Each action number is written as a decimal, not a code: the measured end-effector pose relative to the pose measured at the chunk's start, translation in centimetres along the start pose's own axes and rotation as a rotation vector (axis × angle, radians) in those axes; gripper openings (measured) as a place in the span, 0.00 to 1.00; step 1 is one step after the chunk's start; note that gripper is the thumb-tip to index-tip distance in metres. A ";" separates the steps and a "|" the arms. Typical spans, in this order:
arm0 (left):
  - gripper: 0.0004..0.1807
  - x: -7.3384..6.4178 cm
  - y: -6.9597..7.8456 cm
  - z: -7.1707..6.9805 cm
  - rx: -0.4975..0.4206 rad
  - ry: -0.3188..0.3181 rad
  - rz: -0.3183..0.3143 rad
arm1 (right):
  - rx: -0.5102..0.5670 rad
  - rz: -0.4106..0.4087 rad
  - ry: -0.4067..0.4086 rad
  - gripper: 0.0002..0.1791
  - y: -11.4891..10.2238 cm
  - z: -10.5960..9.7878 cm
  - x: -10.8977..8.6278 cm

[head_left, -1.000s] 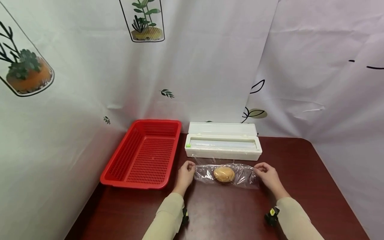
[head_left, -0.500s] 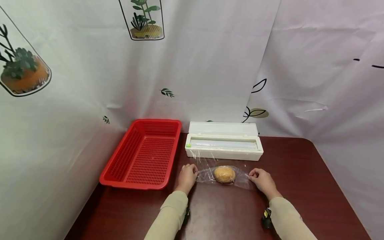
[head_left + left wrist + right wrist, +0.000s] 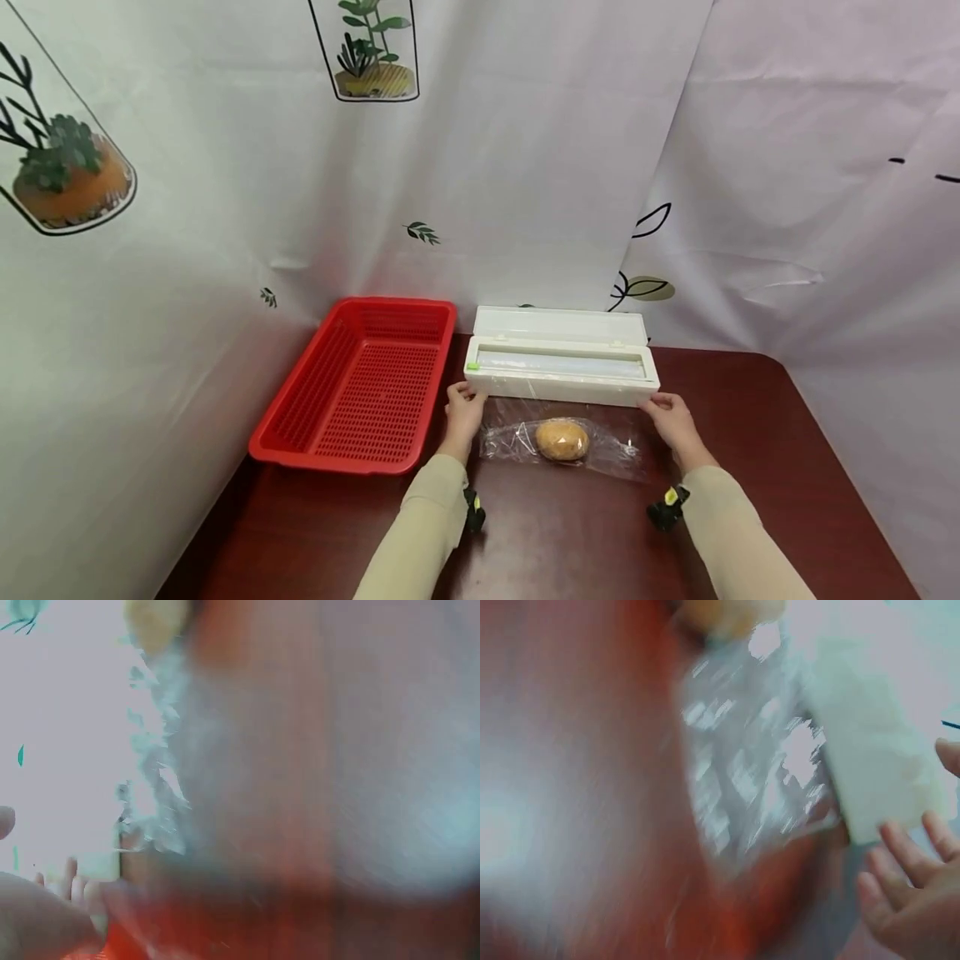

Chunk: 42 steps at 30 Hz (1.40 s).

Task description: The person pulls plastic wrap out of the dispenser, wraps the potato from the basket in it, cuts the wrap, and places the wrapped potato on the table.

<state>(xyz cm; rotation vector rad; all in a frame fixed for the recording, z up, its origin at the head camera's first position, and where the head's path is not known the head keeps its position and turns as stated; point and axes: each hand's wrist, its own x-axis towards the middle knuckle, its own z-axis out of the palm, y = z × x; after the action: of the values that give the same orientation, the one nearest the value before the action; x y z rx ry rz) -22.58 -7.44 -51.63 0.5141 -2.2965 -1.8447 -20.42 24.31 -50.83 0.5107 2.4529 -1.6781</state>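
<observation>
A round golden bun (image 3: 562, 439) lies on the table, covered by clear plastic wrap (image 3: 510, 440) that spreads flat to both sides of it. Behind it stands a white plastic wrap dispenser (image 3: 562, 387), lid raised, with a roll of film (image 3: 558, 362) inside. My left hand (image 3: 463, 417) is at the dispenser's front left corner, beside the wrap's left end. My right hand (image 3: 675, 427) is by the front right corner. In the right wrist view, the right fingers (image 3: 907, 859) spread apart from the thumb. The left wrist view is partly blurred; its thumb and fingers (image 3: 79, 892) stand apart.
A red perforated plastic basket (image 3: 356, 400) stands left of the dispenser on the dark reddish-brown table (image 3: 570, 533). A white patterned cloth (image 3: 525, 167) hangs behind and at both sides.
Both hands have let go of the wrap's ends and moved away from me to the dispenser's front corners. The wrap's ends, drawn inward half a second ago, now lie spread out again.
</observation>
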 end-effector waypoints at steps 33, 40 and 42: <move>0.12 -0.1 1.4 -1.5 0.272 -0.048 0.255 | 0.015 -0.272 0.026 0.21 -0.7 -1.5 -1.1; 0.12 -1.1 0.9 -2.3 0.283 -0.207 0.288 | -0.035 -0.342 -0.064 0.19 0.5 -2.6 -2.1; 0.09 -1.4 0.5 -2.6 0.290 -0.219 0.307 | -0.060 -0.378 -0.117 0.15 1.0 -2.7 -2.3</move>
<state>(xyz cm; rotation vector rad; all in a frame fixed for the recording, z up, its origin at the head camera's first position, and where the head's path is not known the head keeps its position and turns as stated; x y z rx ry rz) -20.56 -9.22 -50.43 -0.0167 -2.6246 -1.4992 -17.66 26.65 -50.01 -0.0662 2.6233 -1.6917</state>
